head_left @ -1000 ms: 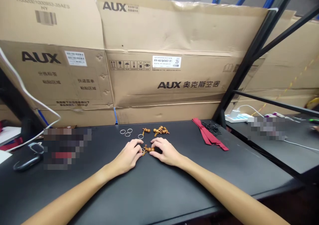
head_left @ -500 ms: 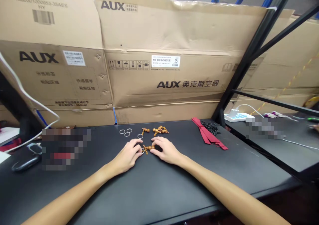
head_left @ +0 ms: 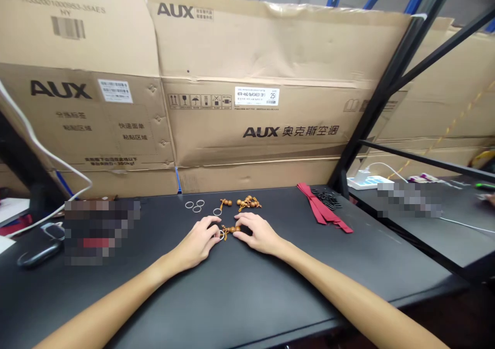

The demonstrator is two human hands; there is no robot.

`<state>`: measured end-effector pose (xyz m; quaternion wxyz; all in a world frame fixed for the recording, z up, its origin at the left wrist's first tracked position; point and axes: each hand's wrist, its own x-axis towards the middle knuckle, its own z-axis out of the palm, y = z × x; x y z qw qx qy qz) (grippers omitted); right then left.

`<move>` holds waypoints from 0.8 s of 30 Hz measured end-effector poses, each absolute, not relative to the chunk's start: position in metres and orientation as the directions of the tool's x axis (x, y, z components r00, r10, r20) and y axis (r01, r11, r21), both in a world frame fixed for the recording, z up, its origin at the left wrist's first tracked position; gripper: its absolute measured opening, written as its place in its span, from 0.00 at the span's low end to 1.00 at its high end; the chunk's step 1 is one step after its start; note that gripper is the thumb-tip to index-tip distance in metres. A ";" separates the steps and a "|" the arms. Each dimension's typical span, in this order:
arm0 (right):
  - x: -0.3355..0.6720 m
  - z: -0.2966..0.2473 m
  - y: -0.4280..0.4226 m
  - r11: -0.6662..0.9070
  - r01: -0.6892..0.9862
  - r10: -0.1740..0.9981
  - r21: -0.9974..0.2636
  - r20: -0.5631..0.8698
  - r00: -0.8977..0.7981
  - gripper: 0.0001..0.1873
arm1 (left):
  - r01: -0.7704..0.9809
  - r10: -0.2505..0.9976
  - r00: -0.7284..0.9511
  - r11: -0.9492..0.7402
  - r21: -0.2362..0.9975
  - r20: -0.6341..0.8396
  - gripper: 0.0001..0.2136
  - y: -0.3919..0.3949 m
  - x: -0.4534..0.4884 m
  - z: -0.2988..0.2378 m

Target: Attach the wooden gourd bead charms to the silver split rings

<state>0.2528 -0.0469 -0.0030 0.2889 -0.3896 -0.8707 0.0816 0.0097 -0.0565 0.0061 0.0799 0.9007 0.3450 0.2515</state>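
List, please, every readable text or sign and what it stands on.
Left cardboard:
"AUX"
"HY"
"快递面单"
"粘贴区域"
"300kgf"
Middle cardboard:
"AUX" (top)
"AUX 奥克斯空调"
Arrows, glass, umbrella signs
Its white label:
"KFR-46G/BpR3AES1(B1)"
"25"
Too blurred or small: remaining print, including left code and barcode sticker.

Free passage over the near black tabletop; beyond, metal rings, wooden-bead charms, then upright AUX cardboard.
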 end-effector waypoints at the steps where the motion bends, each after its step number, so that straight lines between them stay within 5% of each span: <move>1: 0.253 -0.003 -0.048 0.699 0.608 0.712 -0.376 0.437 -0.549 0.07 | 0.583 0.666 0.631 -0.746 0.322 0.399 0.06 -0.057 0.010 0.006; 6: 0.250 0.001 -0.055 0.764 0.491 0.640 -0.418 0.403 -0.654 0.09 | 0.589 0.676 0.609 -0.736 0.335 0.415 0.05 -0.058 0.009 0.004; 14: 0.251 -0.002 -0.047 0.670 0.642 0.736 -0.372 0.444 -0.511 0.07 | 0.610 0.689 0.644 -0.725 0.320 0.333 0.08 -0.051 0.009 -0.003; 24: 0.253 0.003 -0.057 0.744 0.510 0.662 -0.431 0.377 -0.648 0.09 | 0.625 0.721 0.620 -0.693 0.360 0.310 0.05 -0.055 0.008 -0.003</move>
